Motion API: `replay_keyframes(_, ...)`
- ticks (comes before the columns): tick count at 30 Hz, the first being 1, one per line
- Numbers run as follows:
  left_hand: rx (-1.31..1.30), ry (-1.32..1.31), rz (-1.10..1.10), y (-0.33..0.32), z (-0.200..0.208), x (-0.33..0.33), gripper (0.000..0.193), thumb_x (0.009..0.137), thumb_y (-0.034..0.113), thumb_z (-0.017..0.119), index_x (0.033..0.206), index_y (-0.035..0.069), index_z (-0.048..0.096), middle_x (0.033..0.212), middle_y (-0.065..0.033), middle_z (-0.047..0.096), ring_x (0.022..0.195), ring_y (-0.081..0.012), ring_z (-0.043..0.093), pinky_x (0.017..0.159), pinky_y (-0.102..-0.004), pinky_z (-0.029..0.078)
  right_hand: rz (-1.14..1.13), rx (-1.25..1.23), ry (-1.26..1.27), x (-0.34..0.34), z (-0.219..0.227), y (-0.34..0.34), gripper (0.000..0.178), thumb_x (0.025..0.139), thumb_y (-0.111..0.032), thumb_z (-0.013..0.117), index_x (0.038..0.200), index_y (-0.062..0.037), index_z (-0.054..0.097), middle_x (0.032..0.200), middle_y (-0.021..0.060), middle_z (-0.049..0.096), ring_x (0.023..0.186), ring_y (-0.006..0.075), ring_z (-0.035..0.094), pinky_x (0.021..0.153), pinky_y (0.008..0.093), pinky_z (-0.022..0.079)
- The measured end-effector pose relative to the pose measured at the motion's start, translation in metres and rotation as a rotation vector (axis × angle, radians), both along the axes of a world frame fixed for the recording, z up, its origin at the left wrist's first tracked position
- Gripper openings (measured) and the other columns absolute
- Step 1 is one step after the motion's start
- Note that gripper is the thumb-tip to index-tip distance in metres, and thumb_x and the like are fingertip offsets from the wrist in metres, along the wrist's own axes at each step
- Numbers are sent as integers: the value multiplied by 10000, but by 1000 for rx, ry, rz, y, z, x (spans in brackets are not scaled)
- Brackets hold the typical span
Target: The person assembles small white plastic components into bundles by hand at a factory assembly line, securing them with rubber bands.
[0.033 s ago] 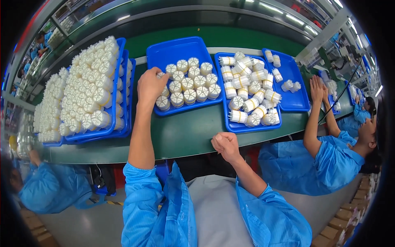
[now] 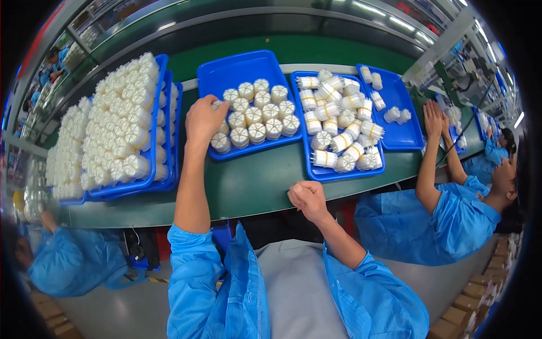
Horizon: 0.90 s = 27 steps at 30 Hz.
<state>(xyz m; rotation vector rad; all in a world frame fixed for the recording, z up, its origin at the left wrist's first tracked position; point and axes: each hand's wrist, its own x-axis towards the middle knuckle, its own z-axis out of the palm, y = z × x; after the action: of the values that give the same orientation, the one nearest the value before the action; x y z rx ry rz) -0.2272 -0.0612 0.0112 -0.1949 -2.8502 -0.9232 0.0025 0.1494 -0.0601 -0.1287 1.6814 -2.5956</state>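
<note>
White cylinder (image 2: pixel 216 104) gripped between thumb and fingers of left hand (image 2: pixel 202 120), at left side of blue tray (image 2: pixel 240 68) of upright cylinders (image 2: pixel 253 114); unclear whether lifted. Right hand (image 2: pixel 307 199) loosely fisted over green bench (image 2: pixel 248 186), contents hidden. Possible faults: neighbours toppled by fingers in narrow gaps; roll-off from heaped tray (image 2: pixel 345 175), if bumped. Bench smooth. Room: co-workers (image 2: pixel 460 212) in blue either side, cartons (image 2: pixel 471 291) lower right.

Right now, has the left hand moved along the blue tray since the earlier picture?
No, not visibly: against the blue tray beneath it, the left hand is over the same part of the left edge, with no clear shift either way.
</note>
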Motion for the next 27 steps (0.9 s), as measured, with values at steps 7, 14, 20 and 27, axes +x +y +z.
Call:
replay_keyframes(7,-93,306,22,26,15,23,450,812,277,664,1173,16,599,1161,-192,591,1081,-364,553,907,-429,452,26,9,-14,1,3,5,434,977,-234,513,591,-79,392,554,-55,340,510,38,273,454,252,217)
replay_keyframes(14,50,270,-631,142,34,106,416,778,241,697,1136,49,612,951,-149,630,865,-336,619,739,-426,498,38,60,28,1,3,7,435,964,-221,520,576,-59,411,535,-52,360,515,38,306,460,261,241)
replay_keyframes(20,-248,200,-598,180,6,110,381,755,285,728,1035,45,633,892,-177,617,802,-353,636,649,-451,520,4,110,72,1,5,2,439,964,-237,522,581,-42,435,525,-49,375,520,38,319,459,270,253)
replay_keyframes(27,1151,-437,-481,130,10,124,282,885,167,651,1067,9,503,997,-147,639,825,-202,654,698,-329,546,5,113,72,3,3,6,425,945,-216,539,572,-42,434,534,-60,362,532,33,314,465,272,254)
